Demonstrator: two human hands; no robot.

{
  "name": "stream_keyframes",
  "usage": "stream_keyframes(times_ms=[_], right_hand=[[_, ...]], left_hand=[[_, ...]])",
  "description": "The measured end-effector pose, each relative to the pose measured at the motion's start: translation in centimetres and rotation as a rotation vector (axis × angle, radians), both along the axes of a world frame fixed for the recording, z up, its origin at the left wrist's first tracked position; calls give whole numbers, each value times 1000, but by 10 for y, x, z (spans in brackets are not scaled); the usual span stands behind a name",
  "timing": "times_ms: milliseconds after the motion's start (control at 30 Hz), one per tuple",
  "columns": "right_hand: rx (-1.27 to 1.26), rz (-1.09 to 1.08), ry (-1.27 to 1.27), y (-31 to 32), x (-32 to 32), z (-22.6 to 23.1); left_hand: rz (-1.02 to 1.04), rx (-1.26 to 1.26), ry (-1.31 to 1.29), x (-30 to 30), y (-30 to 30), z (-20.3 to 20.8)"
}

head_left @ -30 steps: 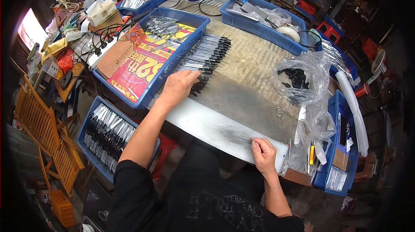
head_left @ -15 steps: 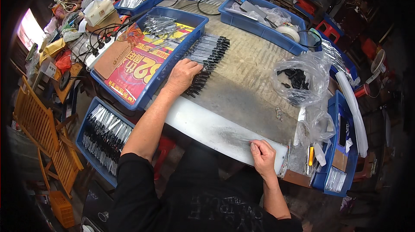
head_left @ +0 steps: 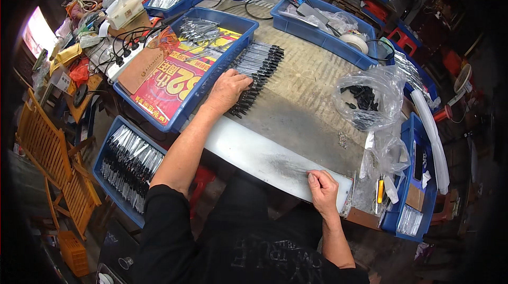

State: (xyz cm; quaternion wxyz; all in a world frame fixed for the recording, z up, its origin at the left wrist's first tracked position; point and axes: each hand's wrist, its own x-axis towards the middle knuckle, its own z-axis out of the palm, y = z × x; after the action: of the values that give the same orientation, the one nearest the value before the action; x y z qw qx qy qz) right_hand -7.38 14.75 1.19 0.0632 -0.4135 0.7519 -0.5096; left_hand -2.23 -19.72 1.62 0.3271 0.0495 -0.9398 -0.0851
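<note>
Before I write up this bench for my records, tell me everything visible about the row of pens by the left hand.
The row of pens lies on the table, many slim pens packed side by side in a slanting band beside a blue tray. The barrels look like clear or silvery plastic, with black parts toward the right. The left hand reaches over the nearer part, fingers at the pens, covering some barrels; whether it grips one cannot be told.

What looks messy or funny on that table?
A dark grey smudge marks the white strip beside the right hand, so it looks dirty. Also, tiny loose bits lie in a patch on the tabletop, perhaps spilled.
</note>
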Motion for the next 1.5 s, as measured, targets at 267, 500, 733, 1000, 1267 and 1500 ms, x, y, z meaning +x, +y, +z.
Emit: stream_keyframes(times_ms=[267, 500, 733, 1000, 1267, 1500], right_hand=[[15, -25, -8, 4, 0, -3], [29, -14, 1, 5, 1, -2], [25, -16, 7, 4, 0, -5], [31, -31, 14, 4, 2, -2], [12, -21, -3, 5, 2, -6], [22, -30, -5, 4, 2, -5]], left_hand=[[81, -32, 171, 30, 18, 34], [468, 240, -143, 96, -57, 39], [462, 537, -736, 112, -72, 19], [330, 393, -915, 120, -88, 43], [560, 60, -1237, 145, -101, 40], [378, 81, -998, 145, -109, 38]])
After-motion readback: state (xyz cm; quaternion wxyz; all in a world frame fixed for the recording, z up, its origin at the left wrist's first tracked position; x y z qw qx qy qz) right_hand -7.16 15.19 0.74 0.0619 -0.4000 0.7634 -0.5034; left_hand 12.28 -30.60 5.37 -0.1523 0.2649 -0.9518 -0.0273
